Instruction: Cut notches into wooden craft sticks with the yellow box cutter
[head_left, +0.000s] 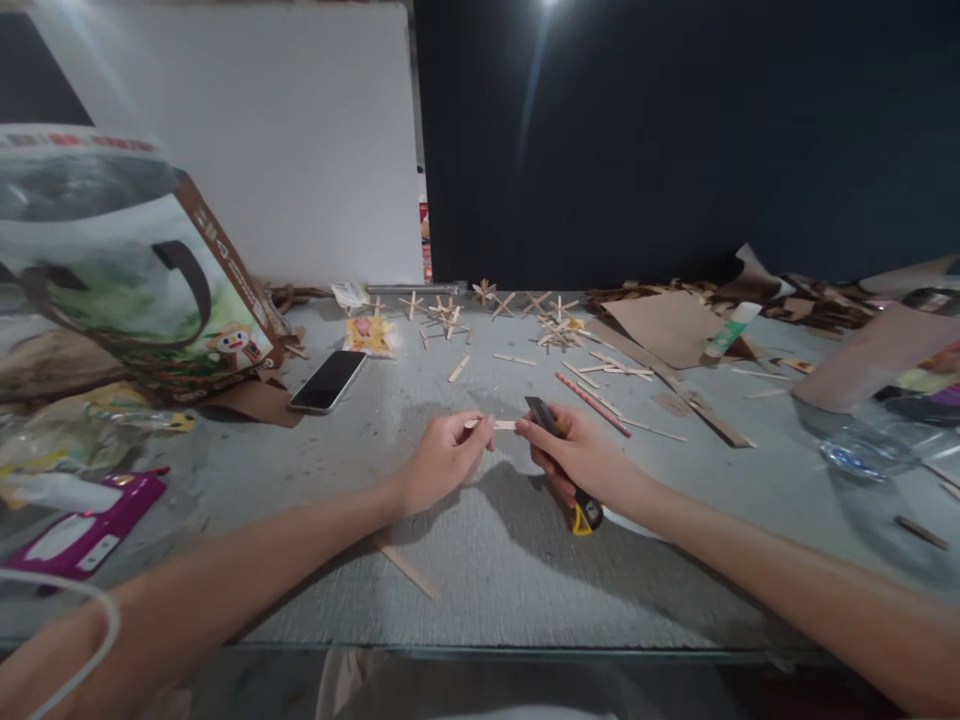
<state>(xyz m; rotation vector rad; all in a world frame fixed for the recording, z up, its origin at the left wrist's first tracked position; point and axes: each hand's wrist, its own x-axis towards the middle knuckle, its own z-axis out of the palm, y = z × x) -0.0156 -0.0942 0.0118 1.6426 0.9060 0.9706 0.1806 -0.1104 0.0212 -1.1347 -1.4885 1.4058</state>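
Between my two hands, above the middle of the table, a short pale wooden craft stick (504, 425) is held level. My left hand (448, 450) pinches its left end. With thumb and fingertip my right hand (574, 450) touches the right end, and the same hand is wrapped round a black and yellow utility knife (587, 512). The knife's dark blade end points up and to the left, and most of its handle is hidden by the fingers. Nearby on the table lie a loose stick (459, 368) and a red patterned pencil (593, 404).
Crossed and piled sticks (559, 327) lie at the back. A phone (328, 381) and a large printed bag (142, 290) are to the left, near a purple object (94, 530). Cardboard (660, 325), a glue stick (733, 330) and a clear plastic container (870, 450) are on the right.
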